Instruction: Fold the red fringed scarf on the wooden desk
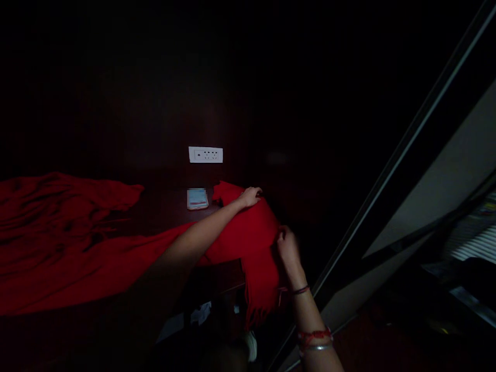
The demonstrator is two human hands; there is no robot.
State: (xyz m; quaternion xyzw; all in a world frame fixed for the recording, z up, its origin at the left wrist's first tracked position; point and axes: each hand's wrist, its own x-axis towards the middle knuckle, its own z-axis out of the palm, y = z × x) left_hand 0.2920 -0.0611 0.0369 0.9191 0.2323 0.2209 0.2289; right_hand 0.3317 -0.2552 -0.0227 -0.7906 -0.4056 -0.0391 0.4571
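A long red scarf (248, 232) with a fringed end lies across a dark wooden surface and hangs over its front edge. My left hand (251, 197) reaches over the scarf to its far edge, fingers bent and closed on the cloth. At the scarf's right edge, my right hand (287, 247) has its fingers curled together against the fabric; the fingertips are dim and partly hidden. The cloth between both hands lies fairly flat, while the fringe dangles below.
More rumpled red cloth (54, 227) spreads over the left side. Behind the scarf lies a small card-like item (197, 199), its face blurred. A white socket panel (205, 154) is on the dark back wall. A dark diagonal frame (387, 170) borders the right.
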